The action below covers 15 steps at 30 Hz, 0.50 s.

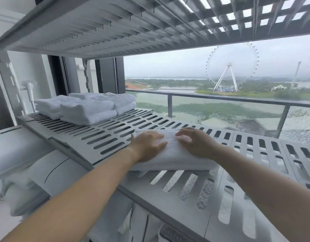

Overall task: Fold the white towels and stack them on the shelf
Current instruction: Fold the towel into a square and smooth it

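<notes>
Both bare arms reach in over the front edge of the grey slotted plastic shelf (105, 137), and both hands are down on one folded white terry towel (173, 159). It lies flat on the slats, close to the front edge and about midway along it, its long side running with that edge. The near fold overhangs a slot or two.

The left hand (148, 145) is spread flat on the towel's left end, palm down, fingers straight and fanned out, pressing on the cloth. The right hand (196, 144) sits on the right end, just beside the left. Its fingers are arched, with the tips down on the top layer, relaxed and not wrapped round the towel. The fingertips of the two hands point toward each other, with a strip of towel showing between them.

At the back left corner of the same shelf is a stack of folded white towels (84, 109), in two piles side by side and touching, well apart from the towel under the hands. Beside that corner hangs a white handle-shaped fitting (29, 88) on the frame; what it is, I cannot tell.

Overhead runs a second grey ribbed plastic shelf (115, 28). Below the front left corner there is a white rounded appliance (19, 151). Behind the shelf are a glass pane, a dark metal balcony railing (220, 100) and a big white Ferris wheel (231, 67) across the water.
</notes>
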{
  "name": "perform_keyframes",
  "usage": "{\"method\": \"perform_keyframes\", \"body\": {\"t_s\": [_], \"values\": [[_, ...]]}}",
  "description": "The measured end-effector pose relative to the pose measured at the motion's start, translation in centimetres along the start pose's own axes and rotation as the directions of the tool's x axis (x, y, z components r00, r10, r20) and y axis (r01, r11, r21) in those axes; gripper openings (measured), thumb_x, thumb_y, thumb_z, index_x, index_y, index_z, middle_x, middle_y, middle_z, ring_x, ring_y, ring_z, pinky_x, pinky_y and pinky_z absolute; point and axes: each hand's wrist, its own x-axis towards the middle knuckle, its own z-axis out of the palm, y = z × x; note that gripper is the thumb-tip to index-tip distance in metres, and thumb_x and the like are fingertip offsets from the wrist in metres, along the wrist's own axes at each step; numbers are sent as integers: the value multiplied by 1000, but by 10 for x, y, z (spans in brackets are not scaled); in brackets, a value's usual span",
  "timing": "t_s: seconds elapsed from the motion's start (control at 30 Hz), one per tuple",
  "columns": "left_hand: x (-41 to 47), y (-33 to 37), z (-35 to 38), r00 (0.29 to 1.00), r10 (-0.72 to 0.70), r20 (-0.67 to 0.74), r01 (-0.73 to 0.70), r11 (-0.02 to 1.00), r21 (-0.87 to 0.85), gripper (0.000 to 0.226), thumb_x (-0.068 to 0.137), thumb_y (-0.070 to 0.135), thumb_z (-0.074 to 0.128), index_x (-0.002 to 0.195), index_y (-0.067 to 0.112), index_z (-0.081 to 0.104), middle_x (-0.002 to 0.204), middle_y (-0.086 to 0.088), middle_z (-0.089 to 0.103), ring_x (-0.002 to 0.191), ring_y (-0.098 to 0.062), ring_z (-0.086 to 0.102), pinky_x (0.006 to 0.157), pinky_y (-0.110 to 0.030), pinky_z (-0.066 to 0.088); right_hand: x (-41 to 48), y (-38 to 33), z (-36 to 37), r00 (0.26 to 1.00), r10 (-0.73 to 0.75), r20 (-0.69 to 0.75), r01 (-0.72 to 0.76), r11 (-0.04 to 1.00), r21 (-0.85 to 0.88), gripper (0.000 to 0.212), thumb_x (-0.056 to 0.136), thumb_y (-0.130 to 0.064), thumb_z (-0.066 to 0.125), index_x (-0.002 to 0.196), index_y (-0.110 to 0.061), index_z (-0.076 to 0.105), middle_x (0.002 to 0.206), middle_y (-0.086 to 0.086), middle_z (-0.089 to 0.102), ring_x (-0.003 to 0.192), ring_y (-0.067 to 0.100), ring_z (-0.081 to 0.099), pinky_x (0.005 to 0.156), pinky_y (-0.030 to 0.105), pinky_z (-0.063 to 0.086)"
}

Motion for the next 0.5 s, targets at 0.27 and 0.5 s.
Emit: {"method": "perform_keyframes", "body": {"t_s": [0.27,0.5], "values": [[-48,6,-3,949,316,15,-301,886,353,67,81,52,56,140,28,36,142,11,41,124,-13,44,99,-35,42,-55,-3,-10,969,-219,115,241,941,-238,74,70,-64,56,134,-31,41,140,-10,43,120,13,45,97,31,37],[-43,39,-11,982,188,19,-177,875,450,42,81,25,50,122,17,45,115,-3,57,95,-26,60,75,-37,49,-56,-38,6,994,-109,20,106,880,-463,72,73,-30,64,135,-23,29,132,0,44,119,22,44,99,42,37]]}}
